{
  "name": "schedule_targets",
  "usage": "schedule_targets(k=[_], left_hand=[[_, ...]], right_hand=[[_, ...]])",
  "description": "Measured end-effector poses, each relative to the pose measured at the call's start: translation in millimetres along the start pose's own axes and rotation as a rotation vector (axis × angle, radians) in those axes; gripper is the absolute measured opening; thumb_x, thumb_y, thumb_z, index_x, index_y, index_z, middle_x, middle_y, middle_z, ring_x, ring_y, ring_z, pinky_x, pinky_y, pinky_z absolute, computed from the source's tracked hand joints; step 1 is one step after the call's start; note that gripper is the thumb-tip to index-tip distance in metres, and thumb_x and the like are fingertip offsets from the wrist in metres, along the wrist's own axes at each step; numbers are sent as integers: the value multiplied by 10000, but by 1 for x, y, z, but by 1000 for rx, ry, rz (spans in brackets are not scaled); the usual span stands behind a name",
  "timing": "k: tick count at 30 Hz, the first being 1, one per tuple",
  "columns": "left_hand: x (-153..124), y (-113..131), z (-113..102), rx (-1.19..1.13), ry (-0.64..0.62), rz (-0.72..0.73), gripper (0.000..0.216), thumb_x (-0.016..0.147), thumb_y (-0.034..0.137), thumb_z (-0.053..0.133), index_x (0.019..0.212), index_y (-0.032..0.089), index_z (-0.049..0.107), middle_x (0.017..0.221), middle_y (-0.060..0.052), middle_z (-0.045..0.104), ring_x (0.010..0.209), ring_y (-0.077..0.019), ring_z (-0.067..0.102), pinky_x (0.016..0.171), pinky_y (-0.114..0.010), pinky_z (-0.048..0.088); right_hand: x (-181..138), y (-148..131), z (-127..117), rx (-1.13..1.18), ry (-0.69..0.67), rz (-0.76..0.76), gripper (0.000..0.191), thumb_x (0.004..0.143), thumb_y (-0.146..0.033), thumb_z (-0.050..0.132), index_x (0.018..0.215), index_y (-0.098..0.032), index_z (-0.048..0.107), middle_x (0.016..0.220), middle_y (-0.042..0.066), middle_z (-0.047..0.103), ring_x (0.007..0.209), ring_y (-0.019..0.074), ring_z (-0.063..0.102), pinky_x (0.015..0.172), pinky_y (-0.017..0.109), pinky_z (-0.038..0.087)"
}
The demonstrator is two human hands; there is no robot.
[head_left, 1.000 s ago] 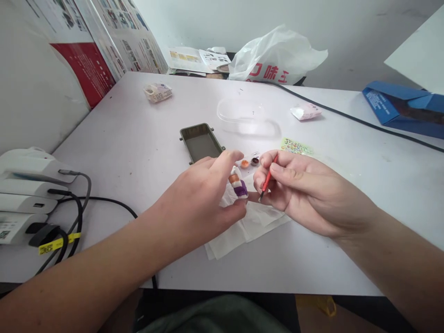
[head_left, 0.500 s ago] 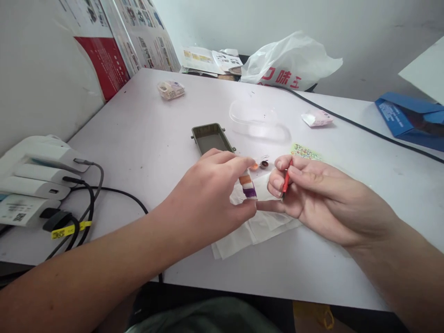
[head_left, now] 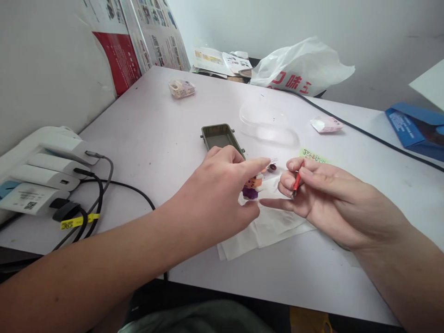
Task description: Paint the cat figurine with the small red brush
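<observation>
1. Pinching the figure (head_left: 252,188) between forefinger and thumb, the left hand (head_left: 222,194) holds it just above the tissue (head_left: 274,226), in front of the tray (head_left: 222,137). The grip is closed on the figure.
2. Change, figure: a second ago it stood upright, with white top, orange band and purple base all showing. It is now tilted and sits lower in the grip. The forefinger covers its top, and only orange and purple patches show.
3. Change, brush: the right hand (head_left: 326,199) is clamped on the red brush (head_left: 296,183). A second ago the tip pointed at the base of the figure, near it. The brush now stands steeper within the curled fingers, with its tip pointing down at the tissue, apart from the figure.
4. One right finger reaches under the figure toward the left thumb. Whether they touch cannot be told.
5. The pots (head_left: 272,166) lie just behind the figure, partly hidden by the left forefinger.
6. Judgement: painting is paused. The figure appears to be turning to present another face, with the brush held clear of it.
</observation>
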State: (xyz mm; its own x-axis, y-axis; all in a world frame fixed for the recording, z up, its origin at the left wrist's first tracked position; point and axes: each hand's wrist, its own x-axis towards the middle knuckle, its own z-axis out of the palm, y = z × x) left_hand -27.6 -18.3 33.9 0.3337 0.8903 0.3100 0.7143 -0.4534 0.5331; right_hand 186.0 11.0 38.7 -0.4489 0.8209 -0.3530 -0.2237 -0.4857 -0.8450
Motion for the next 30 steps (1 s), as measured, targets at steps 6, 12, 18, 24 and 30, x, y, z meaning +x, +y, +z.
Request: schedule_targets(k=[6, 12, 18, 24, 30], left_hand=[[1, -1, -1, 56, -36, -2, 646, 797, 143, 630, 1433, 238, 566, 1014, -79, 622, 988, -244, 557, 905, -386, 499], [-1, 0, -1, -4, -1, -13, 738, 797, 175, 669, 1492, 163, 420, 1071, -79, 663, 1032, -244, 580, 894, -364, 513], [0, 3, -3, -55, 28, 23, 392, 794, 167, 681, 1182, 177, 627, 1128, -52, 696, 1048, -208, 619, 863, -320, 517], [2, 5, -8, -223, -45, -37, 421, 792, 216, 718, 1200, 234, 615, 1130, -10, 719, 1013, -203, 665, 842, -352, 543], [6, 4, -6, -497, -161, -115, 424, 827, 184, 707, 1220, 288, 588, 1177, -6, 700, 1098, -208, 666, 967, -396, 564]], right_hand=[[3, 4, -4, -33, -31, -43, 67, 932, -296, 644, 912, -235, 663, 838, -5, 622, 812, 120, 608, 930, 413, 632], [2, 5, -4, -97, 19, -119, 54, 941, -320, 637, 932, -268, 650, 864, -9, 631, 854, 141, 630, 961, 426, 596], [1, 2, 1, -209, 79, -295, 66, 926, -314, 667, 885, -264, 657, 893, -2, 652, 895, 134, 632, 878, 269, 561], [-2, 3, 3, -331, 142, -486, 60, 933, -318, 660, 886, -283, 675, 892, 20, 660, 887, 166, 623, 843, 304, 547], [-7, 6, 7, -444, 215, -641, 35, 937, -323, 657, 919, -299, 676, 911, 24, 677, 901, 188, 650, 838, 348, 555]])
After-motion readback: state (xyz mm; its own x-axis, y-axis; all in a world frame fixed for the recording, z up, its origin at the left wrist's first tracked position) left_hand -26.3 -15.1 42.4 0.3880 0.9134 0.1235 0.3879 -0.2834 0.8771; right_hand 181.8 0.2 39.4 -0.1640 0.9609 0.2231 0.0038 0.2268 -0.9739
